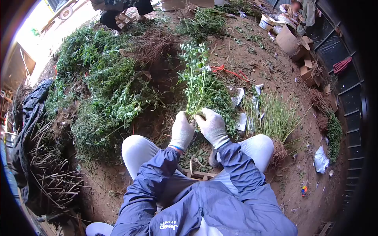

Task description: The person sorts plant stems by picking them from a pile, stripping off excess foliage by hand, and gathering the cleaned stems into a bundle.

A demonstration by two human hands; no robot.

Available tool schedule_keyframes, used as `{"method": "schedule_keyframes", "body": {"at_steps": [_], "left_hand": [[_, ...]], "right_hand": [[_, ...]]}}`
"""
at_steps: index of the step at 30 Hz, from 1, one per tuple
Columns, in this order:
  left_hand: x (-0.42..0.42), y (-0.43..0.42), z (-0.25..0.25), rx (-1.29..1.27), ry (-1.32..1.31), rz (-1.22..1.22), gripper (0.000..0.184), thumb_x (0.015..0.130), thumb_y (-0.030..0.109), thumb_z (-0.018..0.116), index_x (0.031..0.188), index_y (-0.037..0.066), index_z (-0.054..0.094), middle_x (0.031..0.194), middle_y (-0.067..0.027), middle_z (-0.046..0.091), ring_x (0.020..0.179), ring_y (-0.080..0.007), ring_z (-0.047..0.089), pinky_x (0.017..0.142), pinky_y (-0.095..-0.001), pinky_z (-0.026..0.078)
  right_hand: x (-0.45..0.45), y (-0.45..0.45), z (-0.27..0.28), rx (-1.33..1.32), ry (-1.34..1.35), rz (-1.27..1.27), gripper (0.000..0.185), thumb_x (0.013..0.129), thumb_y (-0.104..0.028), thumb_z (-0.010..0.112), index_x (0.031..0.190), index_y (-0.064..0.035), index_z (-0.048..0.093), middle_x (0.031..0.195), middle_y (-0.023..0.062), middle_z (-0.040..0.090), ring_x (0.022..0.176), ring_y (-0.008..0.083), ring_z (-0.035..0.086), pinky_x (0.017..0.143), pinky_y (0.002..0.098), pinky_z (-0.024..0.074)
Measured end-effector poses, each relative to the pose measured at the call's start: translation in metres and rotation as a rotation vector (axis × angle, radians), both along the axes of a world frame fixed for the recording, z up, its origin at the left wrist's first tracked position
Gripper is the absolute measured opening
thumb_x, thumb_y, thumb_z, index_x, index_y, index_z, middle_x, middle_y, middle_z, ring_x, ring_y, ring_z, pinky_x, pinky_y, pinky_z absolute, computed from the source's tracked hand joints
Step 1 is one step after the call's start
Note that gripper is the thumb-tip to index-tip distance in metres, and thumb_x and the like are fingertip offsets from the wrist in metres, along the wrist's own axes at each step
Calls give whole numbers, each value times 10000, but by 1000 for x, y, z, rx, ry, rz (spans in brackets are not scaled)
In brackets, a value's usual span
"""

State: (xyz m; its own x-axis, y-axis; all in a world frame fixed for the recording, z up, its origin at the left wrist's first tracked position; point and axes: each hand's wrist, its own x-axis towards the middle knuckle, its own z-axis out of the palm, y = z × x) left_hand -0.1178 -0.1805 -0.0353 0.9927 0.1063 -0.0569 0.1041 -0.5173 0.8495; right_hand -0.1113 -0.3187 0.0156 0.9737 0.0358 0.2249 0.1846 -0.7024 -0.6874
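Observation:
Both my hands wear pale knitted gloves and meet in front of my knees. My left hand (182,129) is closed around the lower stems of a leafy green plant (195,74), which points up and away from me. On the same stems, a little to the right, my right hand (213,124) pinches with thumb and fingers. The stem ends between the gloves are mostly hidden. Beneath and behind the held plant lies a heap of cut greenery (218,100). To the right, a bundle of thin-stemmed plants (275,118) shows its reddish roots.
Large piles of leafy plants (106,82) spread on the left, with bare sticks (59,181) nearer me. Red strapping (230,72) and white scraps (241,122) lie ahead. Cardboard boxes (291,41), a white bucket (267,22) and a seated person (292,13) are at the upper right.

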Motion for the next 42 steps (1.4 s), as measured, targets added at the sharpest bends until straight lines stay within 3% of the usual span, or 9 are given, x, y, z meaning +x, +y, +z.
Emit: {"method": "schedule_keyframes", "body": {"at_steps": [8, 12, 16, 24, 30, 33, 35, 37, 42], "left_hand": [[-1, 1, 15, -19, 4, -4, 307, 928, 138, 741, 1120, -17, 557, 1025, -245, 676, 985, -448, 686, 830, -493, 547], [0, -2, 10, -50, -58, -28, 273, 932, 117, 723, 1104, -26, 567, 1011, -261, 682, 945, -444, 688, 811, -483, 544], [-3, -2, 17, -115, -50, -41, 260, 973, 152, 700, 1090, -32, 559, 943, -244, 685, 877, -388, 693, 779, -451, 545], [-5, 4, 20, -264, 64, -114, 288, 956, 166, 740, 1078, -30, 568, 911, -146, 684, 821, -216, 664, 764, -363, 543], [5, 7, 22, -515, 210, -137, 195, 960, 133, 716, 1073, 37, 589, 900, 8, 614, 799, -74, 553, 716, -253, 483], [3, 5, 27, -614, 222, -181, 203, 968, 142, 714, 1089, 44, 583, 910, 24, 600, 804, -57, 537, 725, -234, 468], [0, 7, 31, -678, 235, -222, 209, 976, 140, 709, 1105, 37, 580, 944, 34, 600, 835, -51, 542, 743, -231, 471], [1, 6, 10, -634, 129, -265, 293, 971, 193, 734, 1147, 8, 590, 956, -15, 638, 875, -97, 586, 791, -281, 512], [-3, 9, 8, -590, 206, -298, 301, 969, 176, 728, 1167, 3, 583, 994, -14, 635, 916, -99, 580, 842, -277, 504]], "right_hand": [[18, -43, -7, 354, 108, -170, 167, 975, -161, 702, 1031, -6, 678, 808, 65, 726, 694, 133, 671, 668, 309, 557], [-4, -18, 15, 246, 242, 87, 562, 905, -209, 800, 1375, 13, 588, 1187, 131, 677, 911, 199, 695, 859, 325, 575], [-3, -6, 6, 23, 257, 82, 284, 921, -218, 762, 1112, -10, 732, 930, 153, 738, 839, 266, 725, 786, 373, 565], [31, -58, -1, 795, 39, -67, 116, 1034, 25, 570, 998, -4, 676, 829, 4, 661, 696, 70, 578, 661, 228, 526], [16, -65, 53, 420, 318, 163, 322, 1031, -94, 633, 1336, 12, 625, 1039, 46, 700, 909, 105, 666, 860, 261, 558], [9, -38, 46, 512, 425, 215, 477, 1000, -66, 638, 1466, -4, 558, 955, 1, 644, 841, 74, 604, 767, 235, 515], [9, -27, 48, 443, 437, 203, 487, 965, -129, 700, 1436, -45, 608, 982, 62, 733, 844, 92, 656, 767, 264, 545], [13, -18, 34, 251, 218, 218, 405, 923, -201, 693, 1299, -49, 698, 1090, 165, 774, 893, 290, 757, 794, 401, 581], [19, -31, 38, -99, -27, 103, 178, 966, -223, 666, 1025, -75, 743, 941, 138, 761, 886, 358, 733, 798, 429, 585]]}}
